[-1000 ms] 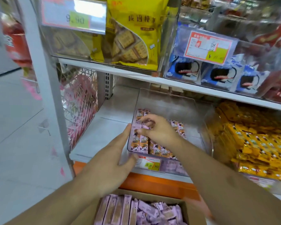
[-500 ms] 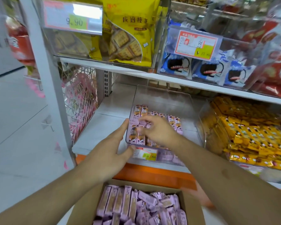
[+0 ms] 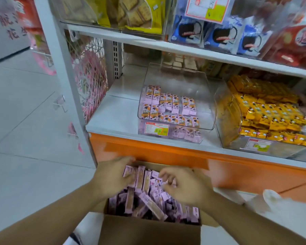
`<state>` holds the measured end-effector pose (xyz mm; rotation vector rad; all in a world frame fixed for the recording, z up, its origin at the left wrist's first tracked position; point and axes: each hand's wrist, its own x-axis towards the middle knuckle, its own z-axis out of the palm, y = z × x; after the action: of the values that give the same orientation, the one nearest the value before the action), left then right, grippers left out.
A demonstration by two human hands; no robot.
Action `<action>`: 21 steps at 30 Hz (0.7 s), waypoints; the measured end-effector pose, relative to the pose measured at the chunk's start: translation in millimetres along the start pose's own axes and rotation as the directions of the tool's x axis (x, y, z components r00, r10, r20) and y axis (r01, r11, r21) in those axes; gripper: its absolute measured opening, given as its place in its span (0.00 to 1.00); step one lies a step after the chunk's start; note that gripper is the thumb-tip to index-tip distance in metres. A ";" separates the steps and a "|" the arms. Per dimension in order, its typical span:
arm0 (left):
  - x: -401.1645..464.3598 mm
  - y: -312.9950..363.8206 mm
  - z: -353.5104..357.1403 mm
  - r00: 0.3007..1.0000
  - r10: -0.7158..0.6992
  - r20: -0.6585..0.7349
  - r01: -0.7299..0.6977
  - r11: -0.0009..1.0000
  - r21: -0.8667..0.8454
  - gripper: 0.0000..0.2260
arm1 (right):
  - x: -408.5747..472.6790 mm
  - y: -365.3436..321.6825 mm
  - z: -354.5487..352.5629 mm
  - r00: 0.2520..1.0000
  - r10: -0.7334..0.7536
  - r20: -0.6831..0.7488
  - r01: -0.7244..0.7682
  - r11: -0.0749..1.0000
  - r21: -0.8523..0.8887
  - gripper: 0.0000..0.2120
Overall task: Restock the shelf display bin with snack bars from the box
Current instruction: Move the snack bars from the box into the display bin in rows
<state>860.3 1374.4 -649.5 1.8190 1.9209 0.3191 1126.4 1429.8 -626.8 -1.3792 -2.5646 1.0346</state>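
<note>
A clear plastic bin (image 3: 207,96) sits on a white shelf (image 3: 113,110), and everything else is placed from it. The bin is partly filled: pink-wrapped bars (image 3: 168,106) lie in rows across its left and front parts, while its back part is bare. A price tag (image 3: 156,129) is stuck to the bin's front wall.

Below and in front of the bin, past the shelf's orange edge (image 3: 166,151), stands an open cardboard box (image 3: 148,230). It is packed with more of the same pink bars, some standing on edge, some lying loose.

Both hands are down in the box, well apart from the bin. The left hand (image 3: 111,175) is at the box's far left corner, its fingers curled against a row of upright bars (image 3: 140,179); whether its grip has closed on them cannot be told. The right hand (image 3: 185,186) is over the middle of the box, fingers curled above the loose bars, and blur hides whether its grip holds any.

To the right of the bin stands a second clear bin (image 3: 226,110) heaped with yellow packets (image 3: 272,117). On the shelf above the bin are blue biscuit packs (image 3: 219,36) and yellow cracker bags (image 3: 136,13). Left of the bin, a white mesh panel (image 3: 90,82) closes the shelf's end.
</note>
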 end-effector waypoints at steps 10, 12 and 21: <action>42.3 -16.0 89.8 0.991 -0.058 0.122 0.073 0.990 -0.118 0.25 | 30.4 30.0 120.3 0.987 0.135 0.083 -0.125 0.986 -0.108 0.21; 51.7 -18.6 100.0 0.989 -0.051 0.136 0.062 0.995 -0.077 0.27 | 31.8 36.2 120.3 0.981 0.171 0.091 -0.171 0.985 -0.009 0.20; 57.6 -10.9 95.8 0.991 -0.044 0.128 0.058 0.992 -0.108 0.25 | 39.2 57.7 89.6 0.924 0.381 0.031 -0.330 0.752 0.571 0.15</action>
<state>896.8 1415.7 -747.3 1.6743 1.8237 0.2823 1114.0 1433.6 -739.6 -1.6916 -1.7165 1.5825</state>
